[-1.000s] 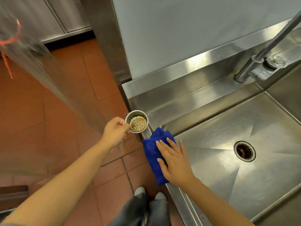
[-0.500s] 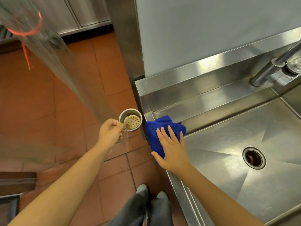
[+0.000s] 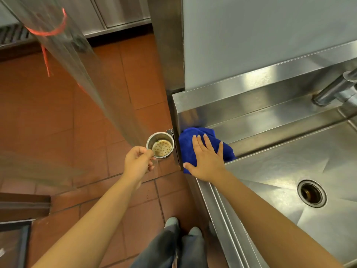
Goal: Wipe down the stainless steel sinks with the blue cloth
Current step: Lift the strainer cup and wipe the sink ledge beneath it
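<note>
Right grip [image 3: 205, 161]: fingers flat and spread, pressing the blue cloth [image 3: 188, 144] onto the left rim corner of the sink [image 3: 270, 132].
Left grip [image 3: 138, 161]: pinching a perforated strainer cup [image 3: 160, 145] above the floor tiles [image 3: 143, 84].
Basin: drain [image 3: 312, 193] at its bottom.

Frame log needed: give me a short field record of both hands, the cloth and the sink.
left hand: pinches strainer basket, held over the tile floor
right hand: flat, fingers straight, pressing blue cloth
blue cloth: on the left rim of the sink, near its back ledge
drain: open, no basket in it
faucet: back right, partly out of frame
</note>
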`<state>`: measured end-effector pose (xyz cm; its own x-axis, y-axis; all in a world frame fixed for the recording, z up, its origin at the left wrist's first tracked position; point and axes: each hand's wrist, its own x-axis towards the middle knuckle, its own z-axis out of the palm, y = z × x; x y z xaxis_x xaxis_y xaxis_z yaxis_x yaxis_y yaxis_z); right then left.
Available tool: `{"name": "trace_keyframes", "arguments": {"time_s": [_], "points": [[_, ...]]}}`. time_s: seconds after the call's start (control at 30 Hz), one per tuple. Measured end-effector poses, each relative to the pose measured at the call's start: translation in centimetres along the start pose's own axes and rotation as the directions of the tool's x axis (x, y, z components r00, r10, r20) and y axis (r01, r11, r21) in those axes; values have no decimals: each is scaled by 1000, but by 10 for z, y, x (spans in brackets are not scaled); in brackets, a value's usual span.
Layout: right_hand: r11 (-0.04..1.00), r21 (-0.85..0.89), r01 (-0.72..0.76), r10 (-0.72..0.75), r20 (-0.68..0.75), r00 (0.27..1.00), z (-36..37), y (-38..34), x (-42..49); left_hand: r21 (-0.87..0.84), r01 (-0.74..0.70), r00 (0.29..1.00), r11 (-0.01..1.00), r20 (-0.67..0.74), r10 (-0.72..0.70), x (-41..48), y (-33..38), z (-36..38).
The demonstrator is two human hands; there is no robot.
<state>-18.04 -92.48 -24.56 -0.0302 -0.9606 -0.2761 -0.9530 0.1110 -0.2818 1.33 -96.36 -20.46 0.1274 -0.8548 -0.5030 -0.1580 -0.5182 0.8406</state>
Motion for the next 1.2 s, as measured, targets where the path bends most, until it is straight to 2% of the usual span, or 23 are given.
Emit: {"name": "trace_keyframes", "arguments": {"time_s": [0.2,0.33,0.4,0.53,0.63,0.73,1.0,1.1,1.2], "points": [[999,24,35,-35,-15,999,13,4,-15,-15,-11,1000,1000,13,11,-2,3,-2],[991,53,119,-112,-122,986,31,16,-50,-23,4,1000,1000,2,-3,1,3,-9],[990,39,134,-129,-119,985,37,17,-57,-20,9,1000,1000,-12,-9,4,3,-14],[994,-66,81,-91,-161,983,28,10,-29,-19,0,1000,1000,-30,0,10,4,-20],[999,-51,18,-22,-72,997,11,2,2,-26,-6,999,1000,-32,5,10,4,-19],[1000,0,-10,10,-63,998,3,-4,8,-10,-18,1000,1000,-10,18,8,5,-17],[996,0,84,-83,-162,983,28,19,-61,-17,-12,1000,1000,19,12,-2,3,-8],[995,-81,64,-78,-177,981,27,15,-61,-28,-9,1000,1000,14,9,-4,-1,-8],[997,-73,23,-34,-153,988,17,0,-35,-21,-10,1000,1000,29,11,-5,0,-5]]}}
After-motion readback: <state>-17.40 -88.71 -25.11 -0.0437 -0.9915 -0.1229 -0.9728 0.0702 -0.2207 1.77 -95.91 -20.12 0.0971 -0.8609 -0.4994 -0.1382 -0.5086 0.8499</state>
